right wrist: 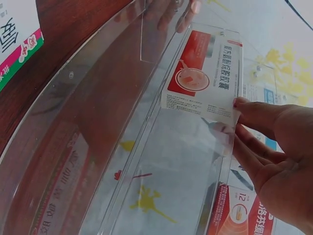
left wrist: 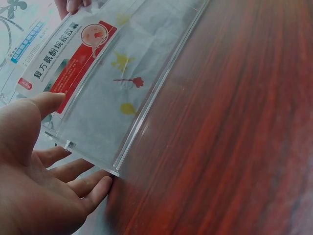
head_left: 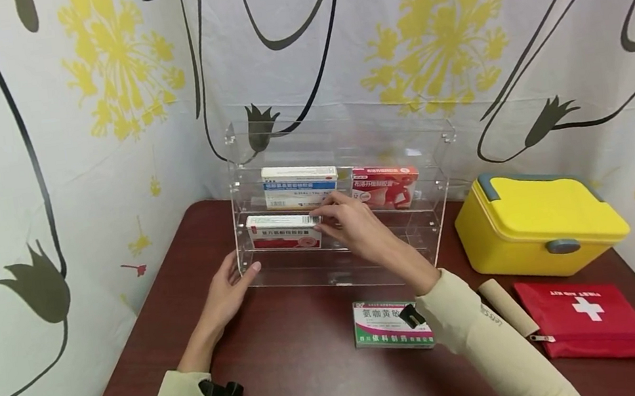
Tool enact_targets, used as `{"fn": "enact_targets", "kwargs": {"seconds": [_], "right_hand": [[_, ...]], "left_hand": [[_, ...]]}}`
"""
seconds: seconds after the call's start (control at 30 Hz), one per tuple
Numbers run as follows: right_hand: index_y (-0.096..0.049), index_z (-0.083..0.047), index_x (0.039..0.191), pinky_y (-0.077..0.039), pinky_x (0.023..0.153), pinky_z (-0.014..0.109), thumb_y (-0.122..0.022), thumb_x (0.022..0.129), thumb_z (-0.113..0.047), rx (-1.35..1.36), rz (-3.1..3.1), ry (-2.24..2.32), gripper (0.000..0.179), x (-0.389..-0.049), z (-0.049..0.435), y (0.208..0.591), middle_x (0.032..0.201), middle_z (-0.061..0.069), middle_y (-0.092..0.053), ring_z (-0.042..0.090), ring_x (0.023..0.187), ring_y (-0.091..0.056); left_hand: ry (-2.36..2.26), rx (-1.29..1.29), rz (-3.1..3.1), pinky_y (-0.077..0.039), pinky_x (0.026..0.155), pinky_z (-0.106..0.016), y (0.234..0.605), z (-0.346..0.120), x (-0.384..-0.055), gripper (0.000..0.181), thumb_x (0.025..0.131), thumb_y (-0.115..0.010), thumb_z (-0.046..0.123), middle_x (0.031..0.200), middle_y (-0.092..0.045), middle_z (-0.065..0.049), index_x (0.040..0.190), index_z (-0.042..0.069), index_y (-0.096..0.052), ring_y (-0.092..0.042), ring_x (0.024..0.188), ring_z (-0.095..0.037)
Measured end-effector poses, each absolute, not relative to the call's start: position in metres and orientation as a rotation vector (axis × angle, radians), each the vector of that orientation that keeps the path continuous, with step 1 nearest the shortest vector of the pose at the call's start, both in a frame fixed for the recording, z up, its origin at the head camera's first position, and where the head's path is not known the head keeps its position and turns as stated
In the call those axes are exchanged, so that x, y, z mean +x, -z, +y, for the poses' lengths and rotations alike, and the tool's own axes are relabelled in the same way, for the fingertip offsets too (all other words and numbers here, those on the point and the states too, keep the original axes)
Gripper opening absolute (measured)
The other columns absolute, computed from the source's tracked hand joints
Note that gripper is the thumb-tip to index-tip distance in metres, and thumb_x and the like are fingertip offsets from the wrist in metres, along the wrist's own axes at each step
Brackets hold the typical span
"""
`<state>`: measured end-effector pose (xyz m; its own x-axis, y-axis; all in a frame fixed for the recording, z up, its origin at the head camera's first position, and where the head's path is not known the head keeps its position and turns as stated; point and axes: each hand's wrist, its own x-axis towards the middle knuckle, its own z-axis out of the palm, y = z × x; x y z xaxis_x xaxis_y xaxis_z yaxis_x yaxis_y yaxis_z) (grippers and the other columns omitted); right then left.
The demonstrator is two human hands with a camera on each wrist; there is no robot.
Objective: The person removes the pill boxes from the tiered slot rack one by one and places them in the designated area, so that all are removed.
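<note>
A clear acrylic display rack with stepped shelves stands against the patterned cloth. My left hand holds its lower left side, thumb in front and fingers along the outside of the side panel. On a lower shelf, toward the left, sits a white and red medicine box. My right hand pinches that box at its upper right end, as the right wrist view shows with the thumb at the box's edge. Behind, one tier up, are a white and blue medicine box and a red medicine box.
A green and white medicine box lies on the dark wooden table, partly under my right sleeve. To the right are a yellow lidded case, a cardboard tube and a red first aid pouch.
</note>
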<state>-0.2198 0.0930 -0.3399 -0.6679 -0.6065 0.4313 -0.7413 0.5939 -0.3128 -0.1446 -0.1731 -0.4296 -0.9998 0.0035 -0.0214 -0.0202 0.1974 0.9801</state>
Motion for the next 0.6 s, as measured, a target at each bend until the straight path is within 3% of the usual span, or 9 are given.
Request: {"fn": "enact_targets", "kwargs": {"seconds": [0.6], "right_hand": [[-0.075,-0.004,0.107,-0.055,0.072,0.020,-0.077,0.086,-0.010,1.015,-2.616,-1.053,0.021,-0.2248,0.0969,0.3444,0.105,0.008,-0.069,0.013,0.082,-0.068]], "left_hand": [[-1.949,-0.045,2.431,-0.033,0.111,-0.045,0.4274,-0.1727,-0.1437,0.068,0.099,-0.061,0.031,0.149,-0.038,-0.023,0.153,0.006,-0.028,-0.037,0.137,-0.034]]}}
